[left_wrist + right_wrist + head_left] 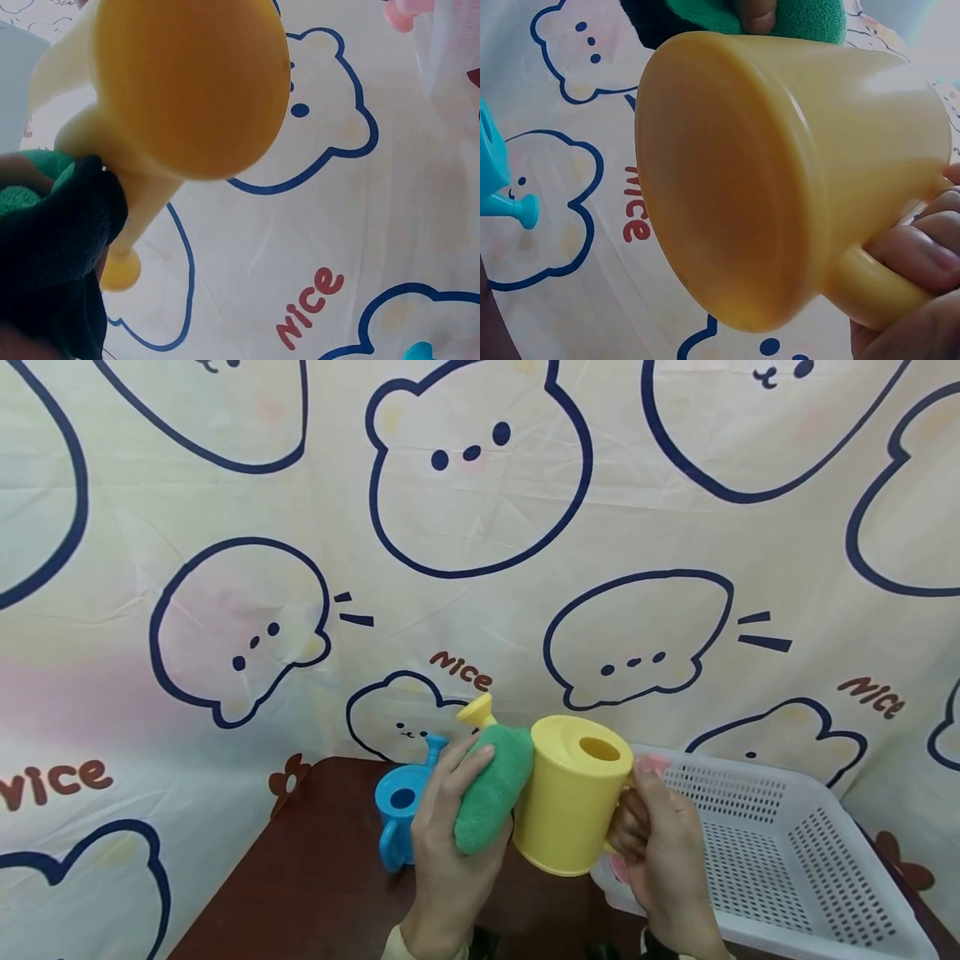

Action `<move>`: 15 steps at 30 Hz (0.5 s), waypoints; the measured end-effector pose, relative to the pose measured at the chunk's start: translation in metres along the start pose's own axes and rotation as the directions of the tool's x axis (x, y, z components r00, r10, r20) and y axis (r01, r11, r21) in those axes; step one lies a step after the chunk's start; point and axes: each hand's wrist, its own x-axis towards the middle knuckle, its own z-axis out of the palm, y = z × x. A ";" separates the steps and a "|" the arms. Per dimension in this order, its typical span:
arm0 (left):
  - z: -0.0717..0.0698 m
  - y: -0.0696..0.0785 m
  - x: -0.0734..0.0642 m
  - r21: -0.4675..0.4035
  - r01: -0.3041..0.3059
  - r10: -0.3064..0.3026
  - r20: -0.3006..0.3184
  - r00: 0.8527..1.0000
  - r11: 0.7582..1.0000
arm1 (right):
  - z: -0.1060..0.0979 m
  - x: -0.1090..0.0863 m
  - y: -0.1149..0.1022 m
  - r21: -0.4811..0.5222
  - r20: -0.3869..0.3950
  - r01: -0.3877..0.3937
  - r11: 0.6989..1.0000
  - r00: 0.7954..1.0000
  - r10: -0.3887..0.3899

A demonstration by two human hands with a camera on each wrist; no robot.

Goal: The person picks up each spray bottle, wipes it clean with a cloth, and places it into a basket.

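My right hand (667,843) grips the handle of a yellow toy watering can (573,802), held raised and slightly tilted above the table. In the right wrist view the can's base (720,187) faces the camera, with fingers curled through the handle. My left hand (453,860) holds a green fuzzy scrubbing pad (491,793) against the can's spout side. A dark face of this pad (67,240) shows in the left wrist view. The yellow spout head (477,710) pokes out above the pad. Behind the left hand stands a blue toy watering can (397,802), partly hidden.
A white perforated plastic basket (765,860) sits on the right of the dark brown table (300,860). Pink items (621,867) show at its left end, mostly hidden by the right hand and yellow can. A cartoon-printed curtain (480,610) hangs behind the table.
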 end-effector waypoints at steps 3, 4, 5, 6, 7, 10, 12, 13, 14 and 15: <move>-0.001 -0.001 0.001 -0.021 -0.010 0.011 0.037 0.999 1.000 | -0.003 0.000 -0.001 0.005 -0.005 -0.012 1.000 1.000 0.012; -0.001 -0.001 0.000 -0.024 -0.013 0.014 0.048 0.999 1.000 | -0.003 0.000 -0.001 -0.002 -0.014 -0.018 1.000 1.000 0.018; -0.001 -0.001 0.000 -0.024 -0.012 0.013 0.061 0.998 1.000 | -0.004 0.001 -0.002 -0.009 -0.026 -0.023 1.000 0.999 0.023; -0.001 -0.001 0.000 -0.018 -0.016 0.017 0.072 0.997 1.000 | -0.005 0.001 -0.002 -0.016 -0.036 -0.029 0.999 0.999 0.029; -0.002 -0.001 0.001 -0.018 -0.016 0.017 0.084 0.996 1.000 | -0.005 0.001 -0.003 -0.023 -0.048 -0.037 0.999 0.998 0.036; -0.002 -0.001 0.001 -0.018 -0.018 0.021 0.122 0.992 1.000 | -0.006 0.002 -0.004 -0.035 -0.079 -0.047 0.998 0.996 0.044; -0.003 -0.001 0.001 -0.020 -0.014 0.017 0.145 0.989 1.000 | -0.006 0.002 -0.005 -0.039 -0.088 -0.043 0.998 0.995 0.040; -0.003 0.000 0.001 -0.025 -0.006 0.009 0.157 0.988 1.000 | -0.007 0.002 -0.005 -0.038 -0.092 -0.041 0.998 0.995 0.038; -0.003 0.000 0.001 -0.027 -0.003 0.008 0.166 0.986 1.000 | -0.007 0.002 -0.005 -0.036 -0.094 -0.039 0.999 0.995 0.035; -0.003 0.000 0.001 -0.031 -0.002 0.008 0.174 0.985 1.000 | -0.007 0.002 -0.005 -0.038 -0.097 -0.036 0.999 0.995 0.033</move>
